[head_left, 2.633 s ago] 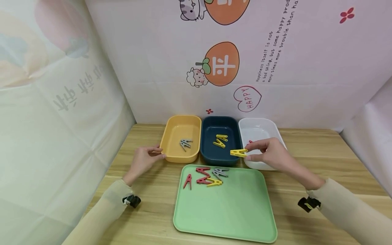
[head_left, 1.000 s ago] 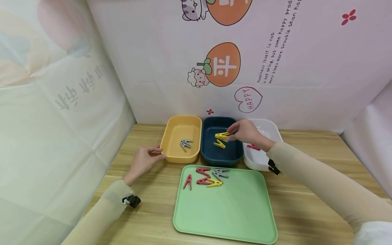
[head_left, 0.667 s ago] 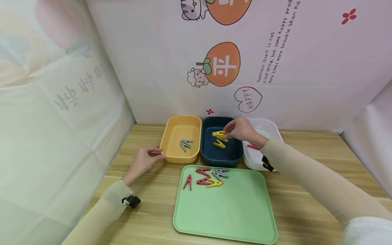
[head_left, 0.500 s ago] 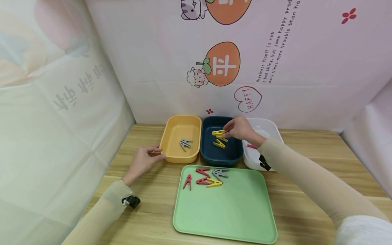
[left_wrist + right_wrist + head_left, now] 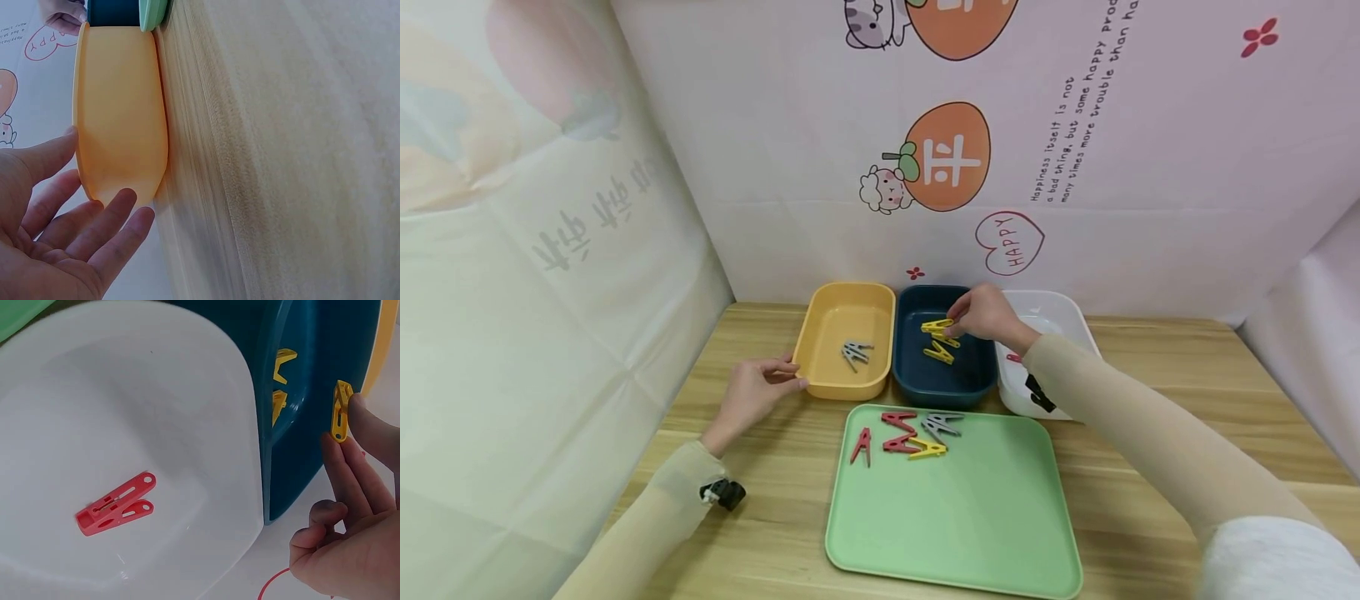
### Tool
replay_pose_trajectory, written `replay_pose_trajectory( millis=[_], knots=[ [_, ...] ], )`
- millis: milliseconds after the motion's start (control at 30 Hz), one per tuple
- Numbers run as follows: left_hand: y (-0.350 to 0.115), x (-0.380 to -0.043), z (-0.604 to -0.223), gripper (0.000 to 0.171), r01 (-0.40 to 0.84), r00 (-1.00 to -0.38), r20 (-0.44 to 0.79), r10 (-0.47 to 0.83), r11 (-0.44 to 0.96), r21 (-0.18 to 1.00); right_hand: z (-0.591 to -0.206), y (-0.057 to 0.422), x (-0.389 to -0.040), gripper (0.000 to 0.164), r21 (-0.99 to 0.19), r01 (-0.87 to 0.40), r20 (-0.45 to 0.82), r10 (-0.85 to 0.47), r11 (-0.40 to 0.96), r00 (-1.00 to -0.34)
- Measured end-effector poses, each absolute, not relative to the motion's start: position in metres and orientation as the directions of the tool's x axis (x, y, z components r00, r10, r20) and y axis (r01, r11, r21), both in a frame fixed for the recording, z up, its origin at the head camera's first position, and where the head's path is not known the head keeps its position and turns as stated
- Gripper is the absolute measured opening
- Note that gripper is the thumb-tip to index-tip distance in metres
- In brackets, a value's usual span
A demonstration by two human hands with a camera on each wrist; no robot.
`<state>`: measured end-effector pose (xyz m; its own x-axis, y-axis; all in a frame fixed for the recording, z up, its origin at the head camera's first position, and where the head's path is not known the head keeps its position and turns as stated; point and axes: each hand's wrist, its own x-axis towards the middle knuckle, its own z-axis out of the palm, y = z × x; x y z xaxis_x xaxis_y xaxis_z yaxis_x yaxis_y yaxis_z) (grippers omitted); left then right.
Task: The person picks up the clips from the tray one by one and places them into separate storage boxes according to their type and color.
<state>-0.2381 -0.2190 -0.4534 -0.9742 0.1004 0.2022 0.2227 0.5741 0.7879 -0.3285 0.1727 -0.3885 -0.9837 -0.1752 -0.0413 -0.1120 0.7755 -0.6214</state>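
The wooden table (image 5: pixel 1165 367) carries a pale green tray (image 5: pixel 955 517) at its near side and, just beyond, three bins in a row: yellow bin (image 5: pixel 835 321) at left, navy bin (image 5: pixel 943 392) in the middle, white bin (image 5: pixel 1063 321) at right. The left hand (image 5: pixel 752 396), fingers loosely spread and slightly bent, rests its tips against the yellow bin's near left corner. The right hand (image 5: pixel 992 317) reaches over the white bin to the navy one, thumb and fingertips nearly closed, pinching a yellow clothespin (image 5: pixel 342 397). Placing it well probably calls for a light pinch, lowering it inside the navy wall and letting go low, so that it neither springs away nor catches on its neighbours. It lies just left of the right hand, between thumb and fingertips, over the navy bin's interior; two loose yellow clothespins (image 5: pixel 938 355) lie nearer, at its bottom. A red clothespin (image 5: pixel 131 487) lies in the white bin, grey clothespins (image 5: pixel 855 354) in the yellow, and a mixed cluster of red, grey and yellow ones on the tray's far left part.
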Motion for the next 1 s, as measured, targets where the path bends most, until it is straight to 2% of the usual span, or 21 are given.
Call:
replay_pose_trajectory(
  millis=[567,800,1000],
  knots=[
    [-0.2198,-0.2402,-0.4566,0.031,0.252,-0.967,0.227,0.114,0.555,0.793,-0.3952,0.1654,-0.3348,0.025,-0.564,-0.095,-0.099,-0.181,0.821,-0.978],
    [-0.2195,-0.2398,-0.4572,0.030,0.245,-0.969,0.221,0.112,0.567,0.786,-0.3977,0.1644,-0.3361,0.031,-0.528,-0.076,-0.149,-0.180,0.846,-0.972],
    [-0.2195,-0.2403,-0.4570,0.030,0.244,-0.969,0.223,0.107,0.564,0.789,-0.3889,0.1661,-0.3265,0.026,-0.557,-0.101,-0.114,-0.196,0.825,-0.974]
  ],
)
